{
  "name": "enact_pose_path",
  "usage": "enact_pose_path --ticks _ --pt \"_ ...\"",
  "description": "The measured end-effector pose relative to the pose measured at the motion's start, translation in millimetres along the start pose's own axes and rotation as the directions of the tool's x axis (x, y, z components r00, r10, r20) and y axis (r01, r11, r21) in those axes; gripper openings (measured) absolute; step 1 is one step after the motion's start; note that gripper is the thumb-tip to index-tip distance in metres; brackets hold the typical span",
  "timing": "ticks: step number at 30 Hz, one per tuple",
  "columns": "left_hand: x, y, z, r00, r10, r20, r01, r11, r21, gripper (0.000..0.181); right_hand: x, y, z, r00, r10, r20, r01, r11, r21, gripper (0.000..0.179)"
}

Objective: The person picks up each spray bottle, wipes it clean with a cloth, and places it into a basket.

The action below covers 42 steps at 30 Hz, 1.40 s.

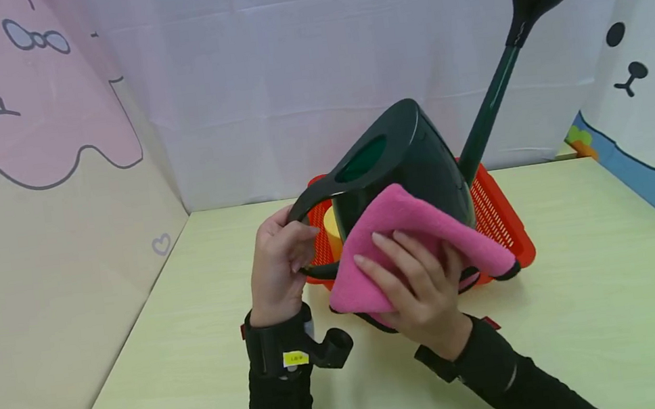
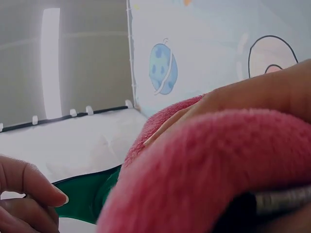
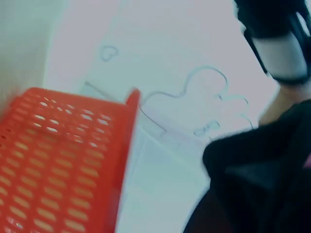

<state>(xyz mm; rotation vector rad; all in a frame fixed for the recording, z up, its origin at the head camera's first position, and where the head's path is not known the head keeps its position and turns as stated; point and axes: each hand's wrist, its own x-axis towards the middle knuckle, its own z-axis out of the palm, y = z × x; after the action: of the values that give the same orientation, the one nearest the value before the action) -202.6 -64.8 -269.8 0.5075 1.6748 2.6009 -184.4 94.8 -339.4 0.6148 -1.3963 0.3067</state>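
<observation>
A dark green watering can (image 1: pixel 419 152) is held up at a tilt, its long spout rising to the upper right. My left hand (image 1: pixel 281 258) grips its handle (image 1: pixel 317 195) at the left side. Against the can's near side my right hand (image 1: pixel 419 282) holds a pink cloth (image 1: pixel 402 216) with dark edging, fingers spread over it. In the left wrist view the cloth (image 2: pixel 204 165) fills the foreground, with left fingers (image 2: pixel 29 184) by the green handle (image 2: pixel 82 191). Part of the can's body is hidden behind the cloth.
Behind the can, a red perforated basket (image 1: pixel 504 223) stands on the pale table (image 1: pixel 610 306), with something yellow (image 1: pixel 332 231) showing at its left. A white curtain (image 1: pixel 300 85) hangs at the back, with cartoon-printed panels at both sides.
</observation>
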Motion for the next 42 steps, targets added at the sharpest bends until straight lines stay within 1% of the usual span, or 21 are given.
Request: enact_pose_path --ticks 2,5,10,14,16,18,22,25,27,31,32,33,34,35,36,40,42 --pt "-0.3 0.0 0.4 1.0 -0.001 0.003 0.001 1.0 0.007 0.011 -2.4 -4.9 -0.7 0.998 -0.035 0.053 0.036 0.999 -0.016 0.025" --pt "-0.6 0.1 0.3 1.0 -0.001 0.011 0.001 1.0 0.003 0.011 -4.3 -6.6 -0.6 0.995 -0.048 0.084 0.05 0.998 -0.022 0.024" --pt "0.2 -0.1 -1.1 0.999 0.005 0.033 -0.005 1.0 -0.008 0.013 -2.6 0.7 0.3 0.999 -0.027 0.04 0.027 1.0 -0.002 0.027" --pt "2.4 -0.3 -3.0 0.999 0.017 0.046 -0.016 1.0 -0.011 0.015 1.1 8.3 -1.4 0.999 0.043 -0.002 -0.043 0.998 0.036 0.027" --pt "3.5 -0.3 -4.7 0.998 0.024 0.053 -0.023 1.0 -0.008 0.017 3.6 12.3 -2.7 0.994 0.105 -0.02 -0.103 0.991 0.08 0.027" --pt "4.2 -0.3 -6.5 0.998 0.028 0.058 -0.027 1.0 -0.005 0.019 6.6 16.7 -5.8 0.983 0.181 -0.017 -0.177 0.975 0.138 0.027" --pt "4.9 0.5 -8.4 0.997 0.03 0.068 -0.029 0.999 -0.015 0.023 13.1 29.1 -11.6 0.946 0.323 -0.014 -0.309 0.915 0.26 0.034" --pt "4.9 1.6 -8.7 0.998 0.016 0.067 -0.014 0.999 -0.033 0.025 15.9 41.7 -16.1 0.91 0.414 0.002 -0.391 0.858 0.333 0.039" --pt "5.2 1.5 -9.3 0.998 0.011 0.068 -0.008 0.999 -0.043 0.026 16.2 51.6 -19.0 0.879 0.477 0.016 -0.449 0.814 0.369 0.043" --pt "6.1 0.5 -9.8 0.998 0.009 0.069 -0.005 0.999 -0.052 0.025 14.4 72.7 -23.9 0.798 0.6 0.057 -0.558 0.7 0.447 0.045" --pt "6.5 0.0 -10.0 0.998 0.009 0.067 -0.006 0.999 -0.049 0.025 13.8 76.6 -24.5 0.784 0.617 0.066 -0.573 0.678 0.461 0.046" --pt "6.7 -0.3 -10.0 0.998 0.01 0.068 -0.007 0.999 -0.048 0.025 13.0 79.5 -24.8 0.776 0.627 0.074 -0.581 0.664 0.471 0.047" --pt "7.1 -0.6 -10.1 0.998 0.009 0.069 -0.006 0.999 -0.046 0.025 12.2 81.3 -24.8 0.773 0.63 0.078 -0.584 0.658 0.476 0.048" --pt "7.6 -0.7 -10.3 0.998 0.007 0.07 -0.004 0.999 -0.045 0.025 11.7 81.9 -24.4 0.776 0.625 0.079 -0.582 0.663 0.472 0.048" --pt "8.1 -0.9 -10.7 0.998 0.004 0.07 -0.001 0.999 -0.047 0.025 11.2 81.4 -23.7 0.784 0.616 0.077 -0.576 0.675 0.461 0.049" --pt "10.4 -1.2 -13.6 0.997 0.003 0.081 0.003 0.997 -0.078 0.027 11.9 73.0 -21.3 0.827 0.561 0.035 -0.529 0.756 0.385 0.05" --pt "11.0 -1.2 -15.0 0.996 0.008 0.089 0.001 0.995 -0.098 0.028 13.3 67.2 -21.3 0.851 0.524 0.027 -0.499 0.793 0.349 0.048"
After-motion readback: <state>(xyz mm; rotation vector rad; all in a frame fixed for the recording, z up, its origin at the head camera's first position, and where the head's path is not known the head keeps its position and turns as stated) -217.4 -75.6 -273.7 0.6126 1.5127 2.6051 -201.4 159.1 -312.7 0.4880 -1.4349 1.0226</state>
